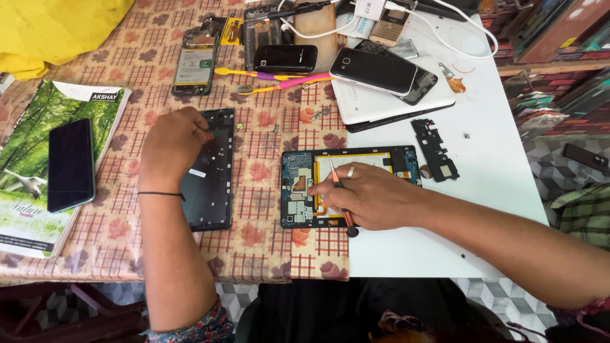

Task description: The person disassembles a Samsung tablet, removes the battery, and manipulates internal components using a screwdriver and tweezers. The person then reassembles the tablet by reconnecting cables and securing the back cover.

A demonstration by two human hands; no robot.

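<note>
Here the right hand [372, 200] rests on an opened tablet [305, 187] lying face down near the middle of the bench [495, 165], its circuit boards and yellow-edged battery bay bare. The grip of that hand is closed around a thin orange-handled screwdriver [341, 200], whose tip points at the board on the tablet's left part, while the dark knob end sticks out at the near side of the hand. A ring sits on one finger.

The left hand [173, 146] is to the left, curled over the far corner of a black tablet frame [210, 171] that lies flat on the checked floral cloth [254, 248]. Its fingers are bent and pinched together over something small and orange-red; whether they truly hold it cannot be told. A thin black band circles the wrist.

Just right of the opened tablet lies a black plastic cover piece [433, 149]. Farther off sit several phones on a white tablet [381, 105], with pink and yellow toothbrushes [279, 79] to their left. At the far left a dark phone [70, 165] lies on a green-covered book [32, 165].
</note>
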